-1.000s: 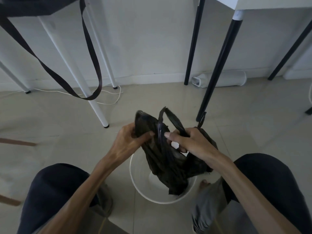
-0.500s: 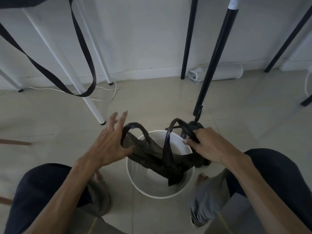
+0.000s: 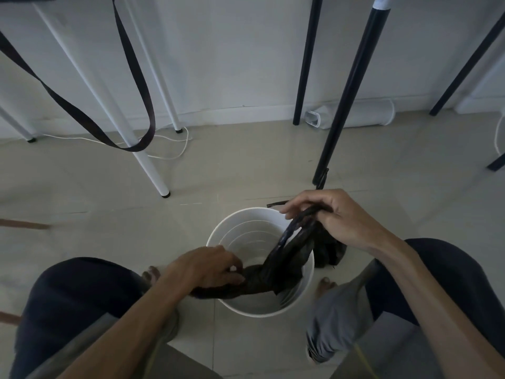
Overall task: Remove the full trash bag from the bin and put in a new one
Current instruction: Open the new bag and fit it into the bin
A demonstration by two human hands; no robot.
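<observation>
A round white bin [image 3: 237,231] stands on the floor between my knees, its ribbed inside showing. A thin black plastic bag [image 3: 284,266] lies stretched across the bin's mouth. My right hand [image 3: 336,217] is closed on the bag's handles above the far right rim. My left hand [image 3: 210,266] grips the bag's other end at the near left rim. Part of the bag [image 3: 328,253] hangs outside the bin on the right.
White table legs [image 3: 147,165] and a hanging black strap [image 3: 136,105] are to the left. Black legs [image 3: 344,105] stand just behind the bin. A white cable [image 3: 175,151] and a white cylinder [image 3: 355,114] lie by the wall. My bare feet [image 3: 325,284] flank the bin.
My left hand, open half a second ago, has closed on the bag at the near left rim. The right hand has pulled the handles toward the far right rim, stretching the bag.
</observation>
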